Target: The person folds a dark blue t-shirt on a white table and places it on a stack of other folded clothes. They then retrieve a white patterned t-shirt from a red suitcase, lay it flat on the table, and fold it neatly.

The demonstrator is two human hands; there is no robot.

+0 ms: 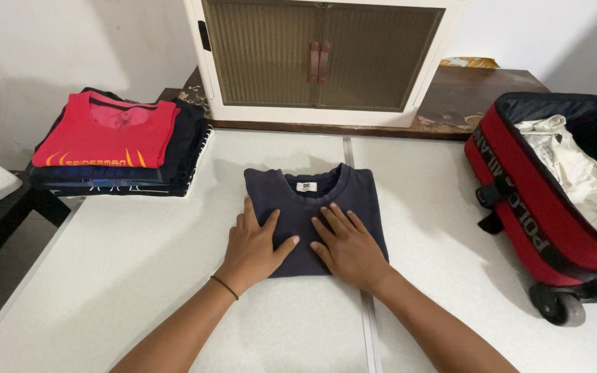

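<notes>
Two bare hands press flat on a folded navy T-shirt (pixel 312 200) lying at the centre of a white table (pixel 126 269), seen from the head camera. The left hand (pixel 253 245), a thin dark band at its wrist, rests palm-down on the shirt's lower left part, fingers spread toward 12 o'clock and thumb angled toward 3 o'clock. The right hand (pixel 347 245) lies just beside it on the lower right part, fingers fanned toward 11 o'clock. Neither hand grasps anything; both are laid flat with fingers extended, touching only the fabric. The shirt is folded into a neat rectangle, its round collar and small white neck label facing 12 o'clock.

At 10 o'clock from the shirt, well apart from it, a stack of folded clothes (pixel 115 148) sits on the table's far left corner, a red T-shirt (pixel 108 131) with orange print on top and dark garments beneath. At 12 o'clock a white cabinet (pixel 323 59) with two ribbed, brownish doors stands on a worn dark wooden surface (pixel 464 97) behind the table. At 3 o'clock an open red and black wheeled suitcase (pixel 533 207) rests on the table's right side, a crumpled cream garment (pixel 582 176) inside it.
</notes>
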